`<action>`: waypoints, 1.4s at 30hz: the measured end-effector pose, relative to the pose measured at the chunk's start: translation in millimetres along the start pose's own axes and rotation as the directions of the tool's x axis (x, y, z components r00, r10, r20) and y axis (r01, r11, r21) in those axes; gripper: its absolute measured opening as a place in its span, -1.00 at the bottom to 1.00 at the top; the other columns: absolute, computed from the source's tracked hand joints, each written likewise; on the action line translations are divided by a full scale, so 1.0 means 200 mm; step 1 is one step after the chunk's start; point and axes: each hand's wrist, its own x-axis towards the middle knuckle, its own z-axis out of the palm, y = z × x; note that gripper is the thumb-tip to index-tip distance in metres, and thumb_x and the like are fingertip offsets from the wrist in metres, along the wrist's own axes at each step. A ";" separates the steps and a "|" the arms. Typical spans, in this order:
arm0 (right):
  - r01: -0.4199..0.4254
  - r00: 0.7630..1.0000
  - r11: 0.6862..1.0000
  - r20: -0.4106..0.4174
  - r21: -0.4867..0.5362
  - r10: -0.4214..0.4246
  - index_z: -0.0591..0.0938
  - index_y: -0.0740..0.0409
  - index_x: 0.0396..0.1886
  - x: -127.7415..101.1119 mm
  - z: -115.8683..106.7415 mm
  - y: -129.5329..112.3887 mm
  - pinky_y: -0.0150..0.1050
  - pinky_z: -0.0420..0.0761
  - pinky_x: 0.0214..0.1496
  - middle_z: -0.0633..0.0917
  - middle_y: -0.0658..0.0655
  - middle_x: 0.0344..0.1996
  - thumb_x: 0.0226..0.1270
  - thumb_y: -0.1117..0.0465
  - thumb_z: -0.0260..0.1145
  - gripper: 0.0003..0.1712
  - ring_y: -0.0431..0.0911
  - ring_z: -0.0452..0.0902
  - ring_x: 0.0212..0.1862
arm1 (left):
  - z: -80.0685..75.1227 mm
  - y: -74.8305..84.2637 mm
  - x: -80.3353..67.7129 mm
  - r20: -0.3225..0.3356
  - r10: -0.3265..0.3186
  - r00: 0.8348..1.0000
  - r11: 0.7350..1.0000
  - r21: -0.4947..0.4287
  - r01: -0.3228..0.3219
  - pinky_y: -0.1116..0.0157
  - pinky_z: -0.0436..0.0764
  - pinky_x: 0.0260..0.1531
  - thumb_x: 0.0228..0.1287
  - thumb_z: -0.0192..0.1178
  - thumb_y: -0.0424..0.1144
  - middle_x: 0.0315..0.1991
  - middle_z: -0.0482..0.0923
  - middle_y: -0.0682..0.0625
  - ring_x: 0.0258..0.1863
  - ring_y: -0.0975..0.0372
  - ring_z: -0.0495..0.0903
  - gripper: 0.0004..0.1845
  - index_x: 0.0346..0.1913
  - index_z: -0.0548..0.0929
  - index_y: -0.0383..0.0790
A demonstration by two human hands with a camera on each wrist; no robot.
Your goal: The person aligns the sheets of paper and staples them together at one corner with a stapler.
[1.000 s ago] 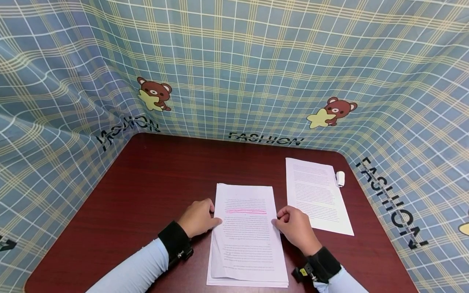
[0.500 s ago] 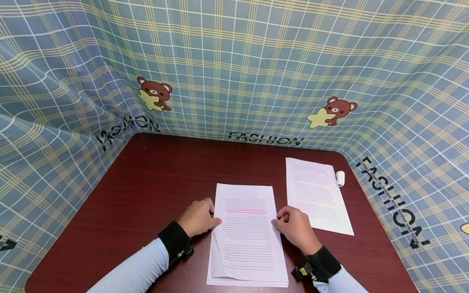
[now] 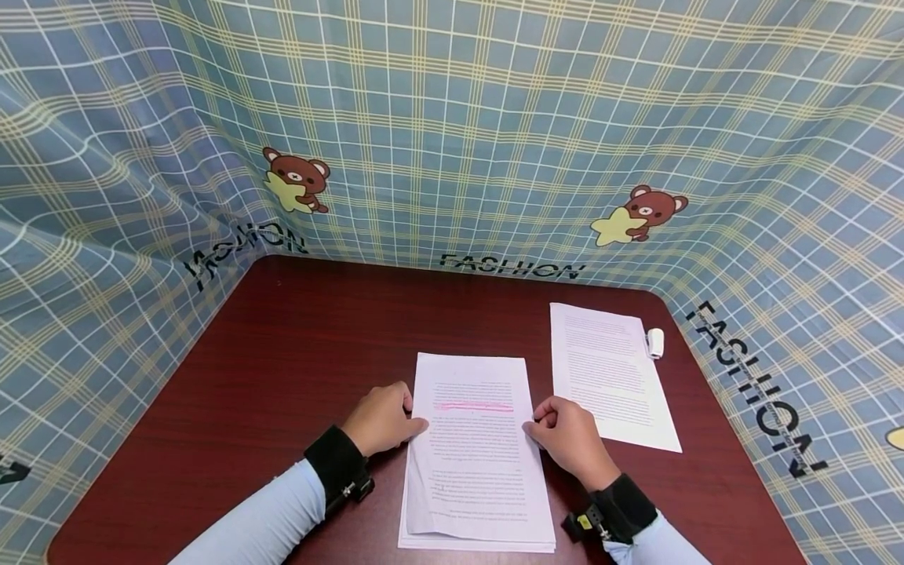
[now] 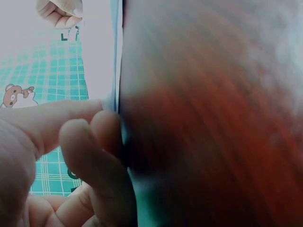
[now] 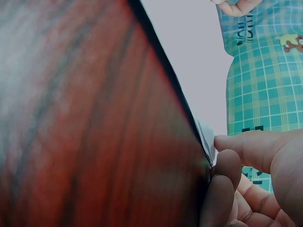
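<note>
Dark red wood fills our head view: the table [image 3: 282, 369] carries a stack of printed pages [image 3: 476, 455] lying between our two hands, its long axis running away from us toward the checked cloth backdrop [image 3: 452, 118]. Our left hand [image 3: 381, 418] sits at the stack's left edge and our right hand [image 3: 568, 435] at its right edge, both equally close, fingers curled with the tips pinching the paper. A second sheet [image 3: 610, 377] lies apart to the right, a small white object [image 3: 656, 343] just beside it.

At our left wrist, the thumb and curled fingers [image 4: 90, 142] nip the paper edge [image 4: 115, 56], which stands straight ahead of them.

At our right wrist, thumb and fingers [image 5: 236, 161] likewise pinch the stack's edge [image 5: 206, 135] against the wood.
</note>
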 end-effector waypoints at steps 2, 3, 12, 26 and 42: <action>-0.004 1.000 1.000 0.004 0.007 0.004 0.63 0.01 -0.36 0.00 0.00 0.00 -0.30 0.46 -0.52 0.57 -0.02 -0.61 0.20 0.08 0.56 -0.76 -0.15 0.48 -0.56 | 0.00 0.00 0.00 -0.002 0.003 1.000 1.000 -0.009 -0.003 0.27 0.43 -0.54 0.19 0.47 0.00 -0.61 0.51 0.07 -0.63 0.25 0.47 -0.62 -0.24 0.56 -0.19; -0.007 1.000 1.000 0.005 0.011 0.007 0.63 0.01 -0.36 0.00 0.00 0.00 -0.30 0.47 -0.53 0.57 -0.01 -0.62 0.21 0.09 0.56 -0.76 -0.14 0.49 -0.57 | 0.00 0.00 0.00 -0.001 0.004 1.000 1.000 -0.019 -0.004 0.27 0.44 -0.54 0.21 0.45 0.00 -0.62 0.52 0.07 -0.65 0.26 0.49 -0.63 -0.23 0.56 -0.20; -0.016 1.000 0.999 0.023 0.051 0.015 0.65 0.01 -0.35 0.00 -0.05 -0.01 -0.27 0.51 -0.55 0.62 -0.01 -0.62 0.23 0.06 0.56 -0.77 -0.14 0.55 -0.59 | -0.04 0.03 0.01 0.044 -0.003 0.999 0.999 -0.035 0.004 0.28 0.47 -0.55 0.29 0.38 -0.04 -0.71 0.54 0.07 -0.74 0.28 0.55 -0.66 -0.20 0.54 -0.24; 0.019 0.997 0.999 -0.075 0.036 -0.016 0.67 0.06 -0.26 0.07 -0.23 0.06 -0.23 0.53 -0.44 0.69 0.03 -0.49 0.27 0.01 0.53 -0.72 -0.13 0.59 -0.50 | -0.05 0.29 0.12 0.007 0.121 0.993 0.992 0.039 -0.121 0.28 0.41 -0.55 0.29 0.38 0.01 -0.64 0.49 0.07 -0.64 0.25 0.42 -0.61 -0.07 0.60 -0.24; -0.070 0.986 0.992 -0.155 -0.103 0.054 0.73 0.13 -0.16 0.18 -0.43 0.24 -0.19 0.46 -0.28 0.75 0.15 -0.30 0.30 -0.11 0.46 -0.60 -0.01 0.59 -0.29 | 0.16 0.61 0.38 0.043 0.184 0.982 0.965 0.182 -0.189 0.27 0.53 -0.48 0.32 0.35 0.09 -0.32 0.71 0.02 -0.56 0.27 0.55 -0.54 0.03 0.60 -0.20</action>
